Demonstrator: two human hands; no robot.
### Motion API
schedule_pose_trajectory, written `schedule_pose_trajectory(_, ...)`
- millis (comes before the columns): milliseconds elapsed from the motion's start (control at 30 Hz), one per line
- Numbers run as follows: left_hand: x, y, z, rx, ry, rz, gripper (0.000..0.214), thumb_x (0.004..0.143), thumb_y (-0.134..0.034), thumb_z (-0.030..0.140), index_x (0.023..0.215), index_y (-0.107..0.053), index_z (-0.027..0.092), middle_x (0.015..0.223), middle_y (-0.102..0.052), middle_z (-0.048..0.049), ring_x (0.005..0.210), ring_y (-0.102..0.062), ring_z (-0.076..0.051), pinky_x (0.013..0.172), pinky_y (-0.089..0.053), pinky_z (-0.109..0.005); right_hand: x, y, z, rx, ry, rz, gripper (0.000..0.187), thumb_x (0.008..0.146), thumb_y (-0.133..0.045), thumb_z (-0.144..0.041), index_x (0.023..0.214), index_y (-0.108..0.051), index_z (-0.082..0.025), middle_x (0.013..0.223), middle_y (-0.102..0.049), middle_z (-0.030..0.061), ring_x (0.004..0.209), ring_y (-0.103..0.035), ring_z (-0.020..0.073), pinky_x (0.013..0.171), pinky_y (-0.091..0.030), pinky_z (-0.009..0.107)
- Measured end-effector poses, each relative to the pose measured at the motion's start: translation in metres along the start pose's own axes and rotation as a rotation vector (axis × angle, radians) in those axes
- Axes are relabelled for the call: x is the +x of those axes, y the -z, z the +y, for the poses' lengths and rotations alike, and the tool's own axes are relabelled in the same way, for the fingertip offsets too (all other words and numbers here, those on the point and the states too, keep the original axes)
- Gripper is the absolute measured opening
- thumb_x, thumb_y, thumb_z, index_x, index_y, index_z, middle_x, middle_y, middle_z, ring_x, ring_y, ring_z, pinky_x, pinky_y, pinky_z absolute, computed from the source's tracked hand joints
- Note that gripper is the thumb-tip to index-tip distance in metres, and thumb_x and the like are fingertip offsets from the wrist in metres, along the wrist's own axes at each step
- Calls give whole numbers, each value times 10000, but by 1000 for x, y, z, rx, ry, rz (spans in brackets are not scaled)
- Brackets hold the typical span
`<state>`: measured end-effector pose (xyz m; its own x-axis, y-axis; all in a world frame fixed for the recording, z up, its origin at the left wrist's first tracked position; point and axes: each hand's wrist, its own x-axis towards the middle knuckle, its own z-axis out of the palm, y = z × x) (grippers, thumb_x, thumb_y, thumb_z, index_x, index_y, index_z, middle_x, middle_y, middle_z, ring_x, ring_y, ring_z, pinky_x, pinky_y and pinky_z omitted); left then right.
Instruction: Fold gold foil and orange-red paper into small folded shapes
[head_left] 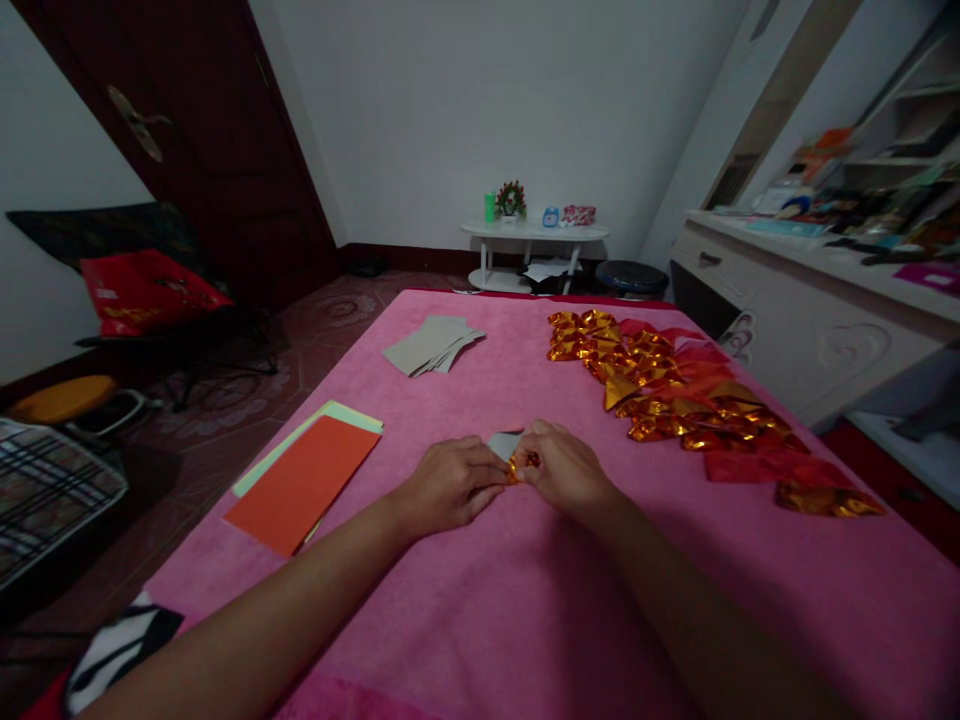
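The left hand [450, 487] and the right hand [568, 470] meet at the middle of the pink tablecloth [480, 620]. The fingers of both are drawn together and pinched on 1 small gold foil sheet [523, 463], whose silver-grey back shows just above the thumbs. Whether the foil rests on the cloth or sits just above it cannot be told.

To the right, a long heap of folded gold foil pieces [675, 395] lies mixed with red ones, well apart from the hands. Farther back on the left is a fanned stack of grey sheets [433, 345]. Near the left edge, an orange sheet [304, 482] lies over a pale green sheet [352, 415].

Beyond the table, a white side table [534, 232] carries a green bottle, a small plant, a blue item and a red box. The shelves [885, 170] on the right hold clutter too blurred to name.
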<state>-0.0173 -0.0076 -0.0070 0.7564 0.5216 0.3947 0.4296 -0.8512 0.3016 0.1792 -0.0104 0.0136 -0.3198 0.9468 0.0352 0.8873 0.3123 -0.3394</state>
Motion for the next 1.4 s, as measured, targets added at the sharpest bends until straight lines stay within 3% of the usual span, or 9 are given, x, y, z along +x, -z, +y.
schedule_pose_trajectory(200, 0, -2, 0, 55, 10, 19, 207, 899, -485, 242, 944, -678, 182, 898, -695, -51, 780, -580, -161, 683, -449, -283, -12, 5, -38, -364, -18, -38, 145, 814, -575, -164, 921, -669, -139, 985, -619, 138, 876, -590, 258, 597, -446, 313)
schedule_pose_trajectory(400, 1, 1, -1, 22, 7, 35, 195, 892, -481, 233, 909, -662, 162, 872, -681, -53, 783, -570, -160, 703, -452, -287, -24, -20, -51, -476, 20, 114, 219, 830, -453, -58, 841, -663, -120, 820, -647, 146, 749, -616, 246, 527, -451, 315)
schedule_pose_trajectory(567, 1, 3, -1, -52, -12, 65, 193, 874, -529, 284, 982, -652, 182, 922, -683, -61, 833, -589, -171, 739, -468, -305, -22, -24, -24, -427, 107, 198, 158, 835, -513, -91, 831, -660, -149, 776, -667, 95, 689, -635, 207, 531, -467, 281)
schedule_pose_trajectory(633, 1, 2, -2, -59, -48, 113, 201, 868, -543, 278, 1020, -653, 205, 1028, -673, -67, 919, -592, -182, 802, -471, -329, -19, -17, -1, -322, 317, 146, 169, 846, -508, -94, 858, -663, -160, 807, -689, 78, 744, -652, 196, 622, -511, 279)
schedule_pose_trajectory(767, 2, -2, -5, -16, -91, 189, 321, 851, -566, 309, 1166, -609, 268, 1335, -522, -87, 1215, -478, -247, 988, -398, -443, -14, -3, 47, 33, 652, 144, 277, 873, -467, -106, 1083, -631, -186, 1159, -666, 85, 1070, -622, 178, 915, -500, 302)
schedule_pose_trajectory(867, 3, -3, -6, -20, -76, 139, 484, 836, -576, 363, 1306, -506, 271, 1431, -425, -108, 1298, -404, -273, 1046, -348, -482, -15, -1, 65, 170, 655, 150, 301, 889, -441, -108, 1108, -621, -208, 1199, -652, 69, 1113, -605, 162, 955, -490, 305)
schedule_pose_trajectory(967, 4, -2, -6, -62, -39, 63, 567, 834, -571, 349, 1374, -427, 254, 1418, -447, -106, 1270, -442, -255, 1061, -350, -465, -18, -4, 64, 170, 585, 139, 351, 870, -424, -73, 1136, -615, -199, 1196, -654, 73, 1122, -601, 169, 977, -484, 328)
schedule_pose_trajectory(1200, 7, -6, -8, -216, 15, 146, 487, 849, -443, 109, 1320, -484, 223, 1312, -557, -86, 1191, -526, -190, 1007, -444, -391, -26, -8, 55, 145, 488, 161, 432, 838, -418, -59, 1219, -582, -176, 1235, -632, 84, 1154, -577, 173, 1018, -453, 351)
schedule_pose_trajectory(1400, 19, -15, -18, -274, 126, 198, 307, 873, -506, 137, 1157, -603, 201, 1082, -638, -81, 985, -609, -159, 858, -518, -314, -29, -7, 53, 132, 458, 171, 382, 852, -427, -88, 1183, -606, -155, 1215, -642, 103, 1151, -578, 179, 1014, -456, 381)
